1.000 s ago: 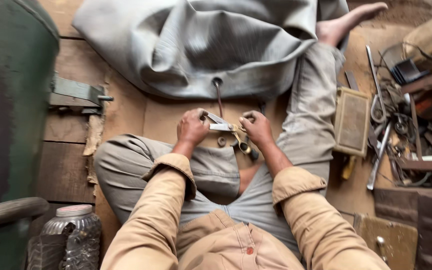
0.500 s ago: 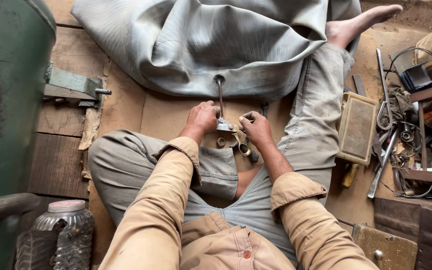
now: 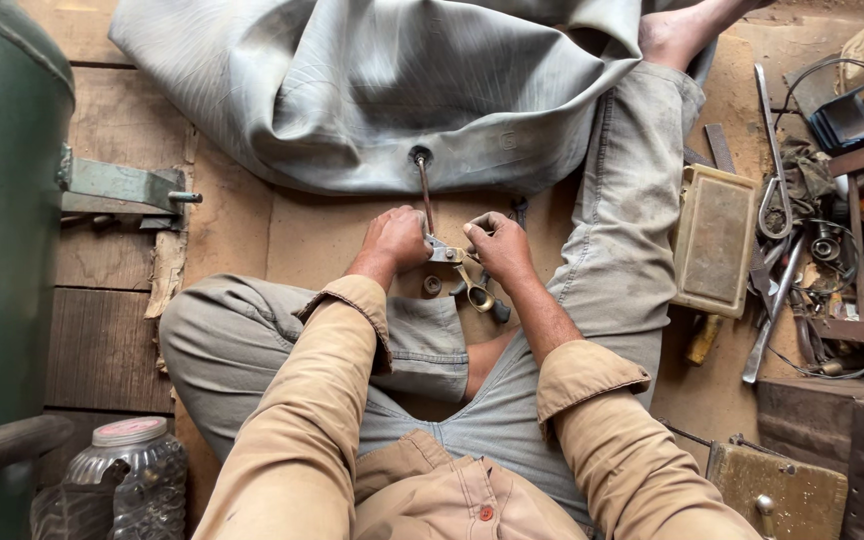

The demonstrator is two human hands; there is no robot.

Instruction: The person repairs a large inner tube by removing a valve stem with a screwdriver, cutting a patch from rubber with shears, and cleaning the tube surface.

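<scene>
Valve stem: a thin metal stem [image 3: 423,190] runs from the grey rubber inner tube [image 3: 382,80] down toward the person, its lower end between the two hands, near the middle of the view.
Small tool: a little metal piece [image 3: 444,254] sits at the stem's lower end, pinched from both sides; what kind it is cannot be told.
Left hand: the left hand [image 3: 395,240] is curled almost shut, fingertips on the small tool at its 3 o'clock side.
Right hand: the right hand [image 3: 497,245] is curled too, thumb and forefinger closed on the same piece at its 9 o'clock side.
Loose parts: a brass-coloured fitting [image 3: 474,290] hangs or lies just below the hands at 6 o'clock, with a small dark ring [image 3: 433,285] beside it on the floor.
Floor: worn wooden boards and a sheet of brown board [image 3: 322,235] under the crossed legs; the person sits on it, one bare foot [image 3: 677,30] at 1 o'clock.
Right side: a flat tan tin box [image 3: 714,240] at 3 o'clock, then a heap of metal tools and wire [image 3: 802,230] further out.
Left side: a green metal drum [image 3: 2,200] at 9 o'clock with a bracket [image 3: 122,187] on it.
Near corner: a clear plastic jar [image 3: 130,470] with a pale lid at 7 o'clock.
</scene>
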